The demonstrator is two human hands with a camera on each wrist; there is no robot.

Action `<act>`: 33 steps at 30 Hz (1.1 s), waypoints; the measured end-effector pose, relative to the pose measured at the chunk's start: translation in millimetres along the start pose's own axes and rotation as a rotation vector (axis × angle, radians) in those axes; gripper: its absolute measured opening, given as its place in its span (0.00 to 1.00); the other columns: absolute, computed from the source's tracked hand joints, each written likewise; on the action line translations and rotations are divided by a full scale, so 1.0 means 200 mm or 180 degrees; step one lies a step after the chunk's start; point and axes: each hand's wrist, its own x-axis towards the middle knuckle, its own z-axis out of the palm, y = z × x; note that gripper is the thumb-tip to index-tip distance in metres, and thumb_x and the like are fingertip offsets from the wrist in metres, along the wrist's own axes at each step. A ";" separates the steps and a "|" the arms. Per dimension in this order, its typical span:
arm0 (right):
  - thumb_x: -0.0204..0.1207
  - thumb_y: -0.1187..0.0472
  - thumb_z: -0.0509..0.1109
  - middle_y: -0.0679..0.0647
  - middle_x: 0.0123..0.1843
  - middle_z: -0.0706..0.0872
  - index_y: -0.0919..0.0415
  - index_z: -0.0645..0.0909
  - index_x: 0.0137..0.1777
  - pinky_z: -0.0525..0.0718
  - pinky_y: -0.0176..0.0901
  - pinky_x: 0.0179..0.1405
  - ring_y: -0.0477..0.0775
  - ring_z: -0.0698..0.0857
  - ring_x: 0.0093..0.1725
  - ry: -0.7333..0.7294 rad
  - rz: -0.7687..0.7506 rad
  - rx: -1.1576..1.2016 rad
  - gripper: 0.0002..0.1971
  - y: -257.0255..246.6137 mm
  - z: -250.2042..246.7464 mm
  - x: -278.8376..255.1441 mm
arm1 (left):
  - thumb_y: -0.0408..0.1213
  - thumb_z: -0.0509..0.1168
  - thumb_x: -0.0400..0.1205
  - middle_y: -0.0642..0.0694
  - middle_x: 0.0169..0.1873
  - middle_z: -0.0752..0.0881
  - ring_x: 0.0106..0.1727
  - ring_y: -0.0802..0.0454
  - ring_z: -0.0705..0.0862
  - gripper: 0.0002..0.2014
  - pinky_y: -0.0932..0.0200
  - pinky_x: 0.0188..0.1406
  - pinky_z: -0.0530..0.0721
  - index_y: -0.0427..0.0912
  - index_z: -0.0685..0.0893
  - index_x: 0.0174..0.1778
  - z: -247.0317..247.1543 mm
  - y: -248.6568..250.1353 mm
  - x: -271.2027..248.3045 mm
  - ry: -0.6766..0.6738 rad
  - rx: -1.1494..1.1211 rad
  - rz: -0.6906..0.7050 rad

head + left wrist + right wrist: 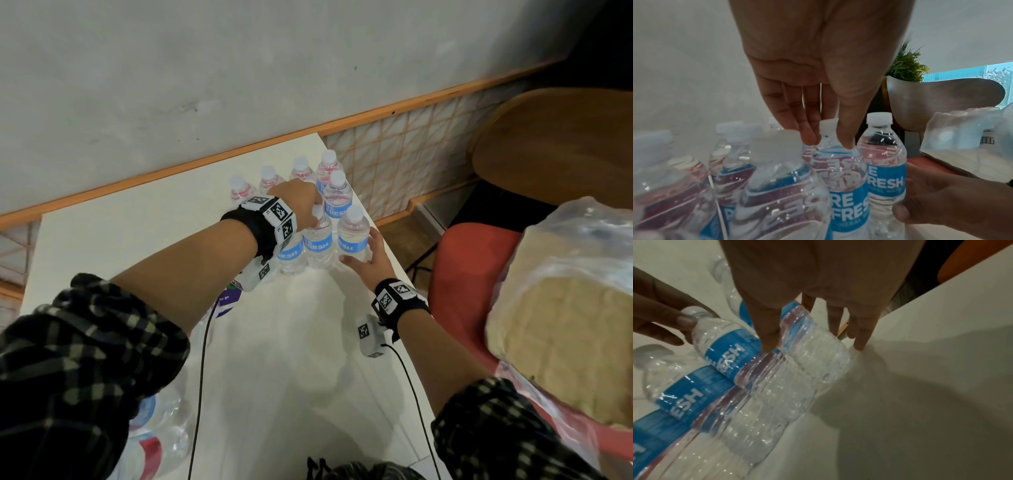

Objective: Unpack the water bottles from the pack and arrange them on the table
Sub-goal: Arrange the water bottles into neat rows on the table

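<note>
Several clear water bottles with blue labels and white caps stand grouped at the far right corner of the white table (137,240). My left hand (313,219) reaches down from above and pinches the neck of the middle front bottle (318,244) just under its cap (828,125). My right hand (361,247) grips the rightmost front bottle (352,236) low on its body, thumb on the near side, fingers on the far side by the table's edge. The plastic-wrapped pack (161,421), bottles still in it, lies at the near left under my left arm.
The table's right edge (394,260) runs right beside the held bottle. Past it stand a red chair (472,291) carrying a plastic bag (565,325) and a round wooden table (565,144). A grey wall backs the table. Cables trail from both wrist cameras.
</note>
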 end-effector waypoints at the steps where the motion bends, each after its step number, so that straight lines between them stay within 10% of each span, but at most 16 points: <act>1: 0.63 0.52 0.82 0.53 0.73 0.72 0.49 0.62 0.76 0.70 0.51 0.73 0.53 0.72 0.73 0.0093 -0.0003 -0.0092 0.43 -0.01 0.01 0.00 | 0.40 0.68 0.77 0.37 0.42 0.86 0.40 0.41 0.81 0.09 0.57 0.34 0.71 0.38 0.85 0.46 0.00 0.00 0.00 -0.0004 0.0009 0.0007; 17: 0.74 0.57 0.74 0.55 0.70 0.78 0.52 0.72 0.70 0.72 0.39 0.61 0.53 0.78 0.68 0.0287 0.0408 0.0077 0.25 0.03 0.01 -0.06 | 0.38 0.68 0.78 0.38 0.42 0.86 0.44 0.40 0.83 0.10 0.56 0.37 0.73 0.36 0.85 0.50 0.02 0.00 -0.01 0.0071 -0.0047 0.0009; 33: 0.73 0.52 0.74 0.54 0.64 0.81 0.48 0.73 0.68 0.75 0.44 0.59 0.55 0.79 0.63 0.0336 0.0569 -0.0111 0.24 -0.01 0.05 0.03 | 0.37 0.67 0.77 0.44 0.31 0.78 0.38 0.43 0.78 0.11 0.54 0.37 0.74 0.41 0.73 0.32 0.03 0.00 0.00 0.0121 -0.0151 -0.0067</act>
